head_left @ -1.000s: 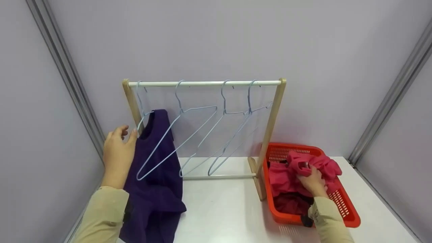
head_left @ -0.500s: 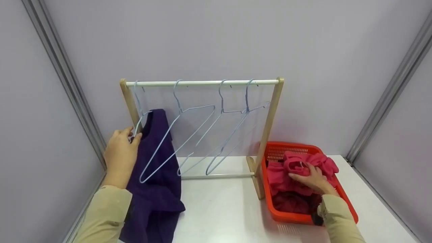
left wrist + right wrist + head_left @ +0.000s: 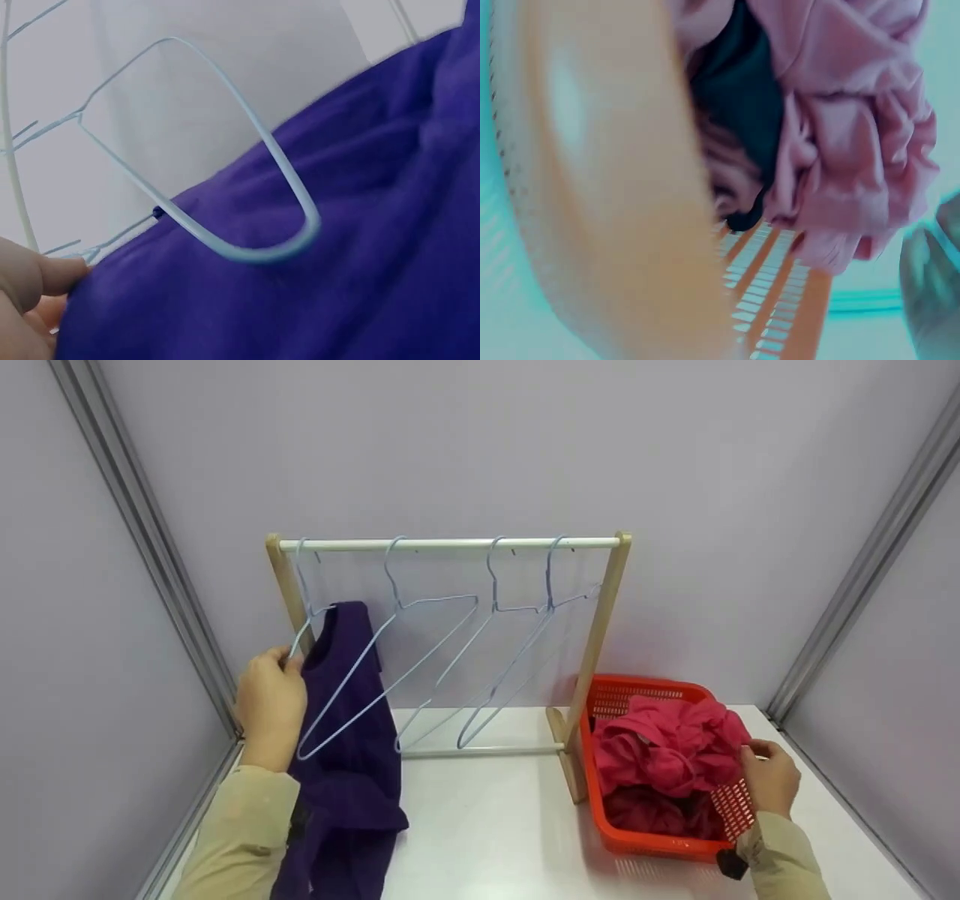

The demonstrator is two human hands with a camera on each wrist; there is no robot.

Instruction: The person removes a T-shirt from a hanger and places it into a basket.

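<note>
My left hand (image 3: 271, 701) pinches the left arm of the leftmost pale blue wire hanger (image 3: 301, 634). A round-necked purple garment (image 3: 345, 720) hangs from this hanger's right side; its lower part spreads toward me. In the left wrist view, the fingertips meet beside the edge of the purple cloth. At the right side of the red plastic basket (image 3: 611, 829), my right hand (image 3: 772, 780) has loosely bent fingers. It is close to a crumpled pinkish-red garment (image 3: 675, 746) in the basket. The right wrist view shows a small gap between this hand and the cloth.
Several wire hangers, such as one left of centre (image 3: 397, 607), hang from the white rail (image 3: 450, 544) of a wooden-sided rack (image 3: 600, 637). Darker red cloth (image 3: 652, 810) lies under the pinkish-red garment. Grey walls enclose the white table (image 3: 480, 825).
My right hand has left the red garment's collar and moved right to the basket's side; the garment has slumped and its neck opening no longer shows. My left hand has closed on the hanger.
</note>
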